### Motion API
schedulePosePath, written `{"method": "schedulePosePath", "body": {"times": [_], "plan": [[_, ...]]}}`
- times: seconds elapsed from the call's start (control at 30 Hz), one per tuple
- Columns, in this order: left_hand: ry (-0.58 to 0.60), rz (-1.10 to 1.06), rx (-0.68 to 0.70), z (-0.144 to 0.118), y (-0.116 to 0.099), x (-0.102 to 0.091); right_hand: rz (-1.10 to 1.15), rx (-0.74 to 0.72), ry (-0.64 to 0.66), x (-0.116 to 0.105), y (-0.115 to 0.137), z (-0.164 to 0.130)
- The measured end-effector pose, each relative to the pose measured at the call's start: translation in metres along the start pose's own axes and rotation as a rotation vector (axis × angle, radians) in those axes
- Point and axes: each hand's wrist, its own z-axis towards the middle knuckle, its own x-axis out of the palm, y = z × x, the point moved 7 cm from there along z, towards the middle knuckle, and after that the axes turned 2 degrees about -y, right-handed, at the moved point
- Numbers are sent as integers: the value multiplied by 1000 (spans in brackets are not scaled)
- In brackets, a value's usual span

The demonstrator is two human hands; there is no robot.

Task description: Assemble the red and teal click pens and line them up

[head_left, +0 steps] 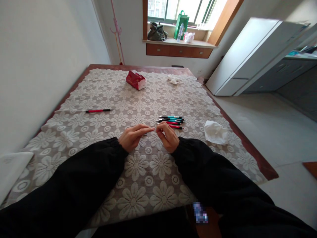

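Note:
My left hand [133, 135] is over the tablecloth [148, 178], its index finger stretched to the right and its other fingers curled beneath. A small dark tip sticks out under those fingers; the rest of that item is hidden. My right hand [168, 136] faces it, thumb and fingers pinched together near the left fingertip. Whatever is in the pinch is too small to name. Just beyond the right hand lies a bunch of pens [172, 120], several teal and red ones with black parts. A single red and black pen [98, 110] lies apart at the left.
A crumpled white tissue [216, 132] lies on the right side of the table. Farther back are a red tissue pack [135, 80] and some crumpled white paper [173, 79]. White flat material [15, 165] sits at the left edge. A wall [54, 43] borders the left side.

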Motion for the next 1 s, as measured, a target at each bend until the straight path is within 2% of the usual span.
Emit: {"method": "schedulePosePath", "body": {"times": [0.13,0.33,0.5,0.67,0.83,1.0], "plan": [[-12,-21,38,-1,-2,-1,41,-20,82,6,0,0],[-75,-31,-34,2,-1,-5,17,17,-43,-3,-4,1],[-39,-53,20,2,-4,-3,73,-13,85,7,-3,1],[-82,-51,-37,2,1,-4,38,11,-52,-3,-4,2],[-36,-63,5,1,-2,-1,94,-24,90,8,-2,1],[-65,-62,-44,2,0,-4,64,20,-40,-2,-4,1]]}}
